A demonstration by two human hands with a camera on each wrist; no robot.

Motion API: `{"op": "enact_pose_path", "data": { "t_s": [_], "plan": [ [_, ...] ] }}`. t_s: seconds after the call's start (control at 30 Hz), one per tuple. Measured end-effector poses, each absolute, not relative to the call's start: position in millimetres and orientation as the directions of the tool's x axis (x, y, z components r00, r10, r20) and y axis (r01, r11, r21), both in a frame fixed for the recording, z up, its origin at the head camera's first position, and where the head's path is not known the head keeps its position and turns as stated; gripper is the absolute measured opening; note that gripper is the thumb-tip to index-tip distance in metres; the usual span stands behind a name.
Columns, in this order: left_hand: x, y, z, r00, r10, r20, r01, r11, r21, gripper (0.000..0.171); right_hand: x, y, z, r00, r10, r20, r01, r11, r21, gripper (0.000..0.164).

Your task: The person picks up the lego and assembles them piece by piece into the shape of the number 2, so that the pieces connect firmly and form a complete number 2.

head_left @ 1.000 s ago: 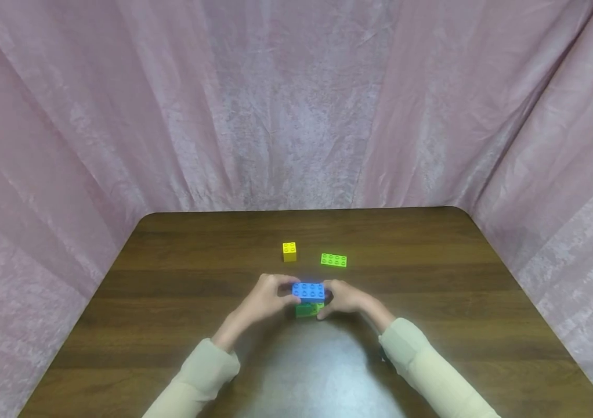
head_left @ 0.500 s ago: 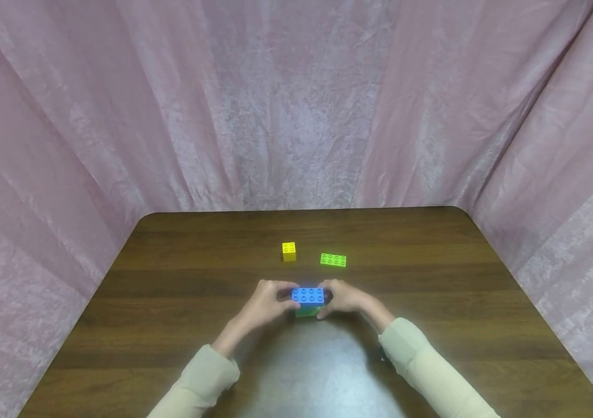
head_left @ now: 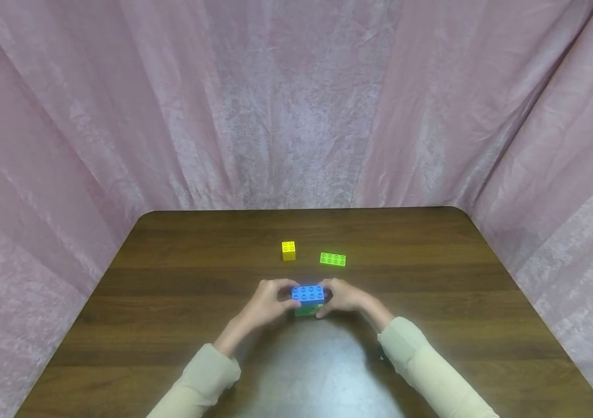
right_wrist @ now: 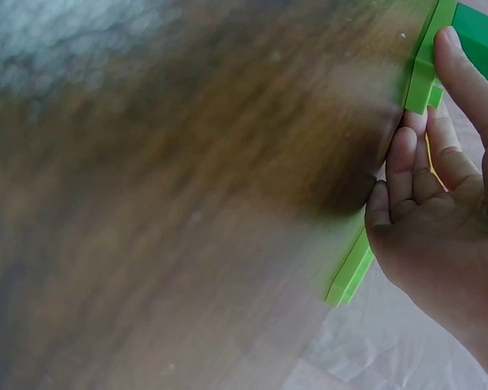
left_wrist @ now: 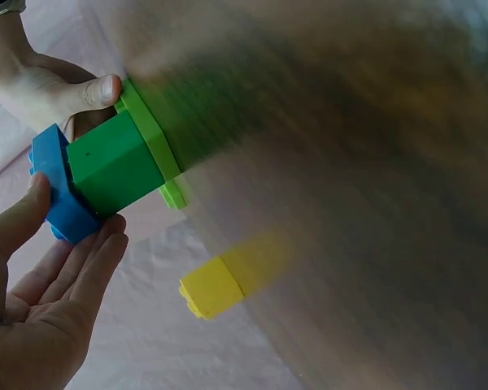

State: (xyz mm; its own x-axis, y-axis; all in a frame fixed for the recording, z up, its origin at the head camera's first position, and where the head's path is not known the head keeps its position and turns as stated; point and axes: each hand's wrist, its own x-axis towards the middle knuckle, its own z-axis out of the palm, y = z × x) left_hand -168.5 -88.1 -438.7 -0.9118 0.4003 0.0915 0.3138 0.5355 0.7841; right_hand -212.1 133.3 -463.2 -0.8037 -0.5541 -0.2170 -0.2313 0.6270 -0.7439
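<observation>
My left hand (head_left: 267, 302) pinches a blue toy building brick (head_left: 308, 293) between thumb and fingers, as the left wrist view also shows. That blue brick (left_wrist: 63, 183) lies against the studded side of a dark green brick (left_wrist: 118, 162); whether the studs are fully pressed in cannot be told. Beneath the dark green brick is a flat light green brick (left_wrist: 150, 134), resting on the table. My right hand (head_left: 346, 296) grips this lower part, its thumb at the light green brick (right_wrist: 427, 69) and its curled fingers on the far side.
Beyond the hands, a yellow brick (head_left: 288, 251) stands at the back left of the stack. A second flat light green brick (head_left: 332, 259) lies to its right. Pink curtains (head_left: 296, 116) surround the brown wooden table (head_left: 197, 244).
My left hand has lowered the blue brick onto the dark green brick, covering the latter's top. The right hand stays almost still at the stack's base.
</observation>
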Motion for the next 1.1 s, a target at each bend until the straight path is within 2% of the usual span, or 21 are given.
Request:
{"op": "enact_pose_path", "data": {
  "t_s": [0.8,0.97,1.1],
  "plan": [
    [-168.1,-85.7,-439.1,-0.908,0.415,0.057,0.302,0.555,0.775,0.032,-213.0,144.8,-467.2,-0.795,-0.564,-0.224,-0.235,0.627,-0.743,0.053],
    [-168.5,-85.8,-438.0,-0.909,0.413,0.054,0.302,0.564,0.768,0.031,-214.4,151.5,-467.1,-0.803,-0.554,-0.222,-0.229,0.629,-0.743,0.051],
    [-168.8,-85.8,-436.9,-0.911,0.410,0.044,0.291,0.566,0.771,0.032,-215.0,152.8,-466.3,-0.801,-0.560,-0.212,-0.237,0.622,-0.746,0.043]
  ]
}}
